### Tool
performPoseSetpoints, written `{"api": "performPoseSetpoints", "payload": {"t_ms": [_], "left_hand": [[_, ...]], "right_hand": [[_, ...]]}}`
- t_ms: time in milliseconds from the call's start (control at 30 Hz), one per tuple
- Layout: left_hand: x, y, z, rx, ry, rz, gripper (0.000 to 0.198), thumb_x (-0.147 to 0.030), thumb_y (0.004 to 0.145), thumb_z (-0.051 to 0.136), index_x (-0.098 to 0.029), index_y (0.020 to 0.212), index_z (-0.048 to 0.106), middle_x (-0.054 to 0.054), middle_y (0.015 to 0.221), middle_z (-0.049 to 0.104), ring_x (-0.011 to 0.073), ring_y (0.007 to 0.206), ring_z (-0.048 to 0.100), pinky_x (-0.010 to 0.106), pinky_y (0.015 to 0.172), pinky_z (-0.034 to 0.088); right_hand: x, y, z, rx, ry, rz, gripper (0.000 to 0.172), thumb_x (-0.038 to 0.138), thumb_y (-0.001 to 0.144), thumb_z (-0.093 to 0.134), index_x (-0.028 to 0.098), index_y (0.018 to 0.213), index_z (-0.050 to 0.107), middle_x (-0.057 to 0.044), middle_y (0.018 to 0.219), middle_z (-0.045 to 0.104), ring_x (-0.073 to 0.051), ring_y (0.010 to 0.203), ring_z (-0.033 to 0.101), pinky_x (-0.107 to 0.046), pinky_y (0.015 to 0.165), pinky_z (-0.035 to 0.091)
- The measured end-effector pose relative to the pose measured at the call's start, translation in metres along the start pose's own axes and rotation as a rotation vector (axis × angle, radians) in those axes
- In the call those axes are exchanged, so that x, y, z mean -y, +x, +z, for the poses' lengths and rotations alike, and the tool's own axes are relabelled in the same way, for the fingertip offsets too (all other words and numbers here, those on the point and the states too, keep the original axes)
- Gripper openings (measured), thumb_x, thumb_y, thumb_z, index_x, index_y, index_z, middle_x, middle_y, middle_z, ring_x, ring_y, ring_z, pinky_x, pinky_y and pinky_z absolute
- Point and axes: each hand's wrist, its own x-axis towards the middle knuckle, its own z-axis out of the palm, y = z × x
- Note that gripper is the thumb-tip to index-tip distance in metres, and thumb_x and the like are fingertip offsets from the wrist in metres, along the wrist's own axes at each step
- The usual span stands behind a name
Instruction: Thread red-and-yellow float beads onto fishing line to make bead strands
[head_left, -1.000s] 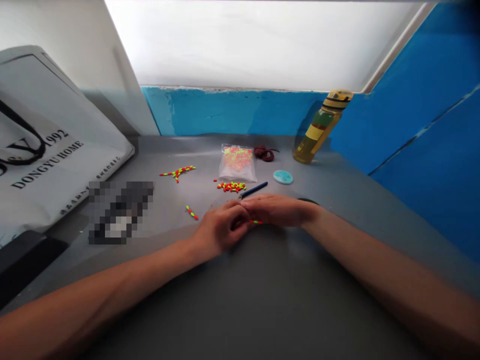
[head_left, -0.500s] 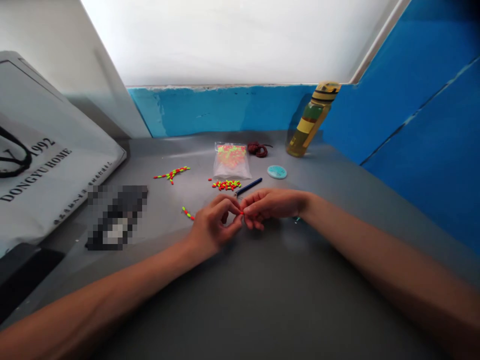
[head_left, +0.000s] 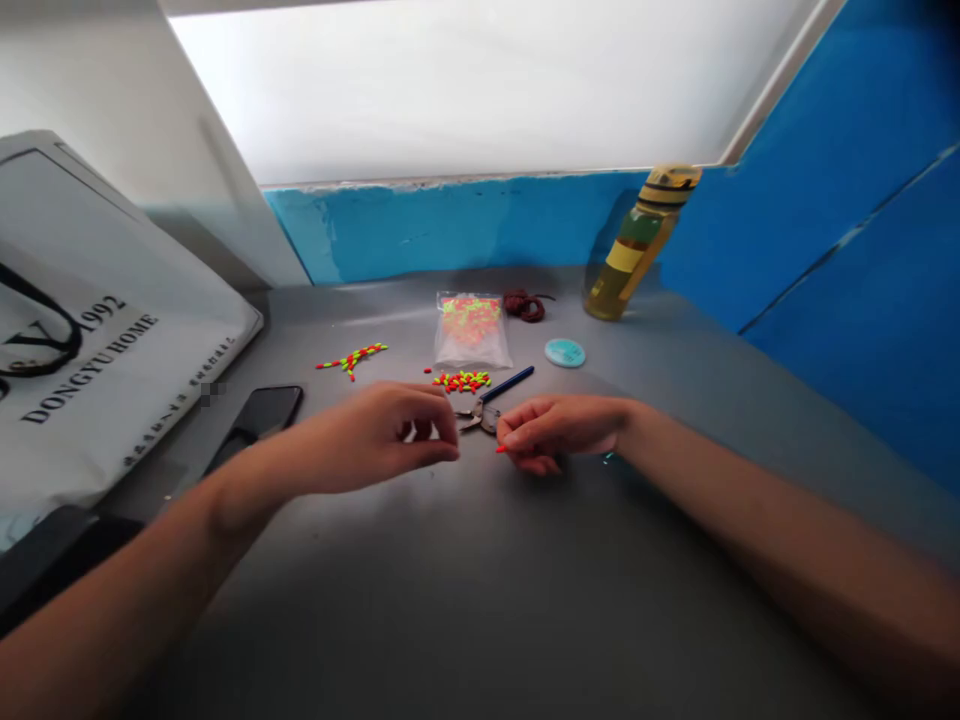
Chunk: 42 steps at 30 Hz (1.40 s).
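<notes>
My left hand (head_left: pixel 390 432) hovers over the grey table (head_left: pixel 480 600) with thumb and fingers pinched together; what they hold is too small to see. My right hand (head_left: pixel 561 430) rests on the table a little to the right, pinching a small red bead (head_left: pixel 501 449) at its fingertips. Just behind the gap between the hands lies a small pair of pliers (head_left: pixel 475 412) with a blue handle (head_left: pixel 510 381). A loose pile of red and yellow-green beads (head_left: pixel 461 380) lies behind it.
Behind the pile lie a clear bag of beads (head_left: pixel 471 332), a coil of dark red cord (head_left: pixel 526 305) and a round teal spool (head_left: pixel 565 352). A row of beads (head_left: pixel 352 355) lies at left. A yellow bottle (head_left: pixel 641 245) leans against the blue wall. A phone (head_left: pixel 259 412) and a white tote bag (head_left: pixel 90 330) are at left.
The hands, which were touching around the bead, have parted: my left hand has drawn away to the left. The pliers now show between them, and my left hand covers the short bead string.
</notes>
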Motion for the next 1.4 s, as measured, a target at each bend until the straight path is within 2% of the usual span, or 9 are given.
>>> {"api": "performPoseSetpoints", "payload": {"t_ms": [67,233,367,500,767,900,1100,1267,1400], "left_hand": [[0.010,-0.013,-0.019,0.104,0.171,0.013,0.012,-0.024,0.091,0.059,-0.023,0.092,0.071,0.002,0.094,0.073,0.0146,0.077,0.066,0.025,0.068,0.052],[0.054,-0.045,-0.031,-0.196,0.645,-0.068,0.049,-0.023,0.085,0.054,-0.026,0.134,0.060,0.012,0.133,0.064,0.0324,0.115,0.063,0.046,0.090,0.053],[0.062,-0.051,-0.033,-0.207,0.705,-0.078,0.070,-0.033,0.081,0.063,-0.030,0.148,0.044,0.010,0.146,0.054,0.0322,0.109,0.066,0.042,0.081,0.056],[0.029,-0.024,-0.014,-0.308,0.561,-0.119,0.040,-0.031,0.091,0.051,-0.027,0.129,0.062,0.009,0.126,0.067,0.0253,0.092,0.069,0.037,0.077,0.054],[0.010,0.021,0.044,-0.083,-0.173,-0.191,0.030,-0.037,0.096,0.051,-0.018,0.114,0.065,0.003,0.086,0.072,0.0132,0.068,0.061,0.025,0.062,0.046],[0.023,0.017,0.027,-0.170,-0.027,-0.262,0.033,-0.044,0.095,0.049,-0.018,0.083,0.065,0.001,0.071,0.064,0.0133,0.065,0.054,0.025,0.058,0.038],[0.029,0.009,0.005,-0.207,0.519,-0.542,0.026,-0.035,0.091,0.046,-0.020,0.084,0.065,0.007,0.075,0.067,0.0194,0.062,0.055,0.030,0.054,0.030],[0.035,0.001,0.002,-0.156,0.847,-0.667,0.030,-0.028,0.091,0.041,-0.018,0.078,0.066,0.012,0.077,0.070,0.0216,0.059,0.056,0.031,0.054,0.031],[0.054,-0.005,0.001,-0.213,0.874,-0.548,0.033,-0.028,0.096,0.041,-0.018,0.075,0.063,0.006,0.077,0.067,0.0154,0.057,0.049,0.028,0.055,0.033]], "right_hand": [[0.000,0.001,-0.001,-0.007,0.011,-0.039,0.026,0.035,0.087,0.070,0.015,0.080,0.055,0.001,0.066,0.063,-0.007,0.053,0.055,-0.017,0.049,0.041],[0.000,0.004,-0.005,-0.046,0.027,-0.079,0.019,0.030,0.090,0.066,0.015,0.085,0.056,0.001,0.065,0.063,-0.007,0.049,0.053,-0.017,0.041,0.036],[0.001,0.003,-0.004,-0.035,0.078,-0.087,0.018,0.028,0.088,0.069,0.014,0.086,0.058,-0.002,0.076,0.066,-0.006,0.049,0.051,-0.017,0.040,0.035],[0.002,0.002,-0.001,-0.049,0.070,-0.090,0.017,0.026,0.085,0.072,0.012,0.087,0.062,-0.005,0.088,0.067,-0.006,0.059,0.055,-0.016,0.044,0.040],[0.001,0.004,0.001,-0.069,0.037,-0.017,0.024,0.032,0.080,0.078,0.013,0.082,0.063,-0.003,0.080,0.066,-0.005,0.056,0.052,-0.015,0.047,0.037],[0.004,0.003,0.005,-0.103,0.062,-0.024,0.025,0.031,0.080,0.078,0.014,0.096,0.069,-0.001,0.082,0.061,-0.002,0.051,0.041,-0.015,0.044,0.030],[0.009,0.002,0.009,-0.170,0.036,-0.013,0.036,0.031,0.091,0.067,0.017,0.125,0.064,-0.003,0.093,0.061,-0.003,0.051,0.036,-0.017,0.044,0.030],[0.008,0.003,0.004,-0.092,0.081,0.010,0.061,0.019,0.090,0.066,0.022,0.147,0.043,-0.006,0.096,0.067,-0.005,0.051,0.047,-0.017,0.044,0.035],[0.005,0.002,-0.001,0.001,0.075,0.001,0.069,0.007,0.084,0.064,0.019,0.147,0.039,-0.013,0.114,0.069,-0.013,0.070,0.068,-0.022,0.058,0.053]]}}
